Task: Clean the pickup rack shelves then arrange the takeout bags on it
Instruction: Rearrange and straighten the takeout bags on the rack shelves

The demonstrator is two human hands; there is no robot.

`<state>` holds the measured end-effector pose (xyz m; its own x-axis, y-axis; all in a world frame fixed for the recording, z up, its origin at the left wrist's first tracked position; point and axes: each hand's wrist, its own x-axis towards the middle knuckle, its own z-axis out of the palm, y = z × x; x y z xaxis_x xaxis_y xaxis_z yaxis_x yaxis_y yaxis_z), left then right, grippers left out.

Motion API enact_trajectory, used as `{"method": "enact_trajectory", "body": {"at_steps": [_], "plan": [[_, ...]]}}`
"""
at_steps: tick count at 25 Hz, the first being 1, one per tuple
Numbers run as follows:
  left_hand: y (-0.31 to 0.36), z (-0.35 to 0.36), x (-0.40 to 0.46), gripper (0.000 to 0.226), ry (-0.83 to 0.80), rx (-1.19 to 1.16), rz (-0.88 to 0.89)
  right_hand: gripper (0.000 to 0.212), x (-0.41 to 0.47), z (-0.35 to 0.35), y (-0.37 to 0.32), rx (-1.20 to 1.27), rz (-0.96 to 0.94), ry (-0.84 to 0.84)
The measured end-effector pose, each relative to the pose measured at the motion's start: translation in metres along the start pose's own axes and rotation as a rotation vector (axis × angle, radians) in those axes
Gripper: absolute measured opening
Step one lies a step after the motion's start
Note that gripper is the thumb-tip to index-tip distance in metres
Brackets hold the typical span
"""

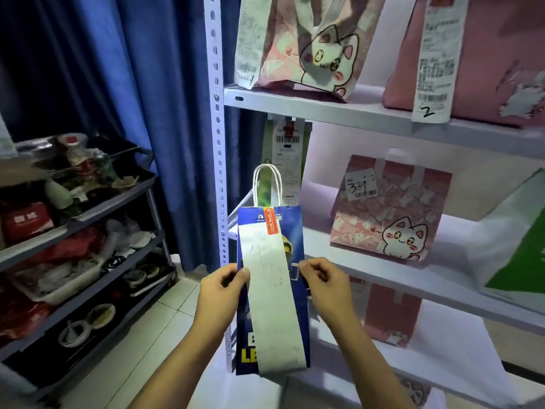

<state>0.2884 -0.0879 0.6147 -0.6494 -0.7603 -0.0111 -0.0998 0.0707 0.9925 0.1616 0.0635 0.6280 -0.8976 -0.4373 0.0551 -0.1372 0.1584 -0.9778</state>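
Blue paper bag (269,290) with white twine handles (267,184) hangs upright in front of the white rack (324,109), near its left post, held between both hands. A long white receipt (272,302) runs down its front from a red seal (270,220) at the top edge. The left hand (222,287) pinches the bag's left edge beside the receipt, thumb on the front; the right hand (324,286) has its grip curled round the right edge. On the rack's top shelf stand a pink cat bag (312,51) and a pink bag (483,60), each with a receipt. On the shelf below sit another pink cat bag (389,208) marked by a small tag and, far right, a green and white bag (519,255). Left of the blue curtain (118,69), a grey cart (88,208) holds dirty dishes and rubbish.
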Motion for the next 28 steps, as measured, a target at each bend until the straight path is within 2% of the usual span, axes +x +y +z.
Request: {"method": "enact_trajectory", "body": {"at_steps": [3, 8, 11, 15, 17, 20, 24, 28], "plan": [[-0.006, -0.016, 0.016, 0.025, 0.000, -0.004, -0.022, 0.016, 0.030, 0.011, -0.017, 0.059, 0.026, 0.059], [-0.009, -0.032, 0.045, 0.025, 0.033, -0.025, -0.050, 0.007, 0.123, 0.010, -0.048, -0.034, -0.030, 0.199], [-0.005, -0.039, 0.055, 0.024, 0.050, -0.022, -0.052, 0.020, 0.181, 0.013, -0.061, -0.079, 0.004, 0.281], [0.009, -0.044, 0.067, 0.021, 0.061, -0.027, -0.068, 0.044, 0.233, 0.026, -0.066, -0.077, -0.014, 0.181], [0.015, -0.047, 0.071, 0.022, 0.063, -0.025, -0.071, 0.038, 0.245, 0.034, -0.064, -0.096, -0.035, 0.158], [0.019, -0.049, 0.075, 0.022, 0.066, -0.013, -0.063, 0.020, 0.251, 0.042, -0.054, -0.136, -0.082, 0.235], [0.020, -0.048, 0.079, 0.025, 0.059, 0.002, -0.053, 0.023, 0.236, 0.048, -0.048, -0.105, -0.106, 0.273], [0.020, -0.051, 0.084, 0.023, 0.047, -0.032, -0.039, 0.007, 0.207, 0.050, -0.044, -0.022, -0.159, 0.298]]}}
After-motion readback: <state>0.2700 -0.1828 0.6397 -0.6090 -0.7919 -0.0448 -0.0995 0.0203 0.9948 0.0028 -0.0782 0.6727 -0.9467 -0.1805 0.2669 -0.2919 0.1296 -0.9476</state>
